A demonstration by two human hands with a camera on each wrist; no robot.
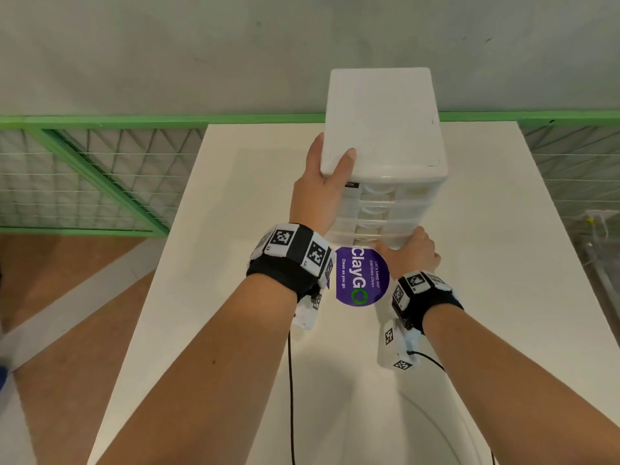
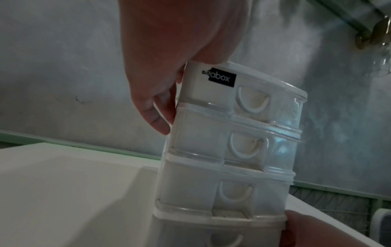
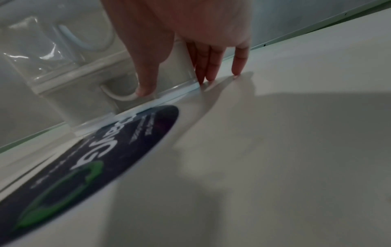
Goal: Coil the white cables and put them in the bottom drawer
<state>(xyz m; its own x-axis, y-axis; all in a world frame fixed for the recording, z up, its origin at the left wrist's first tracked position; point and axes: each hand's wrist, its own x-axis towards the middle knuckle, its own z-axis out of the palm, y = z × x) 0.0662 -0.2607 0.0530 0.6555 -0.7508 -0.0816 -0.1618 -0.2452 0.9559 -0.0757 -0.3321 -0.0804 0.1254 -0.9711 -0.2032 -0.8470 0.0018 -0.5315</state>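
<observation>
A white plastic drawer tower (image 1: 382, 129) with several translucent drawers stands on the white table (image 1: 235, 229). My left hand (image 1: 330, 156) grips its top front-left corner, thumb on the lid and fingers down the left side (image 2: 162, 115). My right hand (image 1: 406, 246) is low at the bottom drawer (image 1: 379, 241). Its thumb rests in that drawer's handle (image 3: 120, 97), while its straight fingers (image 3: 211, 70) run down the tower's right side to the tabletop. In the right wrist view the bottom drawer looks pushed in. No white cable shows in any view.
A round purple "ClayGo" sticker (image 1: 362, 276) lies on the table just in front of the tower. Green-framed wire mesh panels (image 1: 84, 179) flank the table, with a grey wall behind. Black wrist-camera leads (image 1: 291, 397) hang over the table's near part.
</observation>
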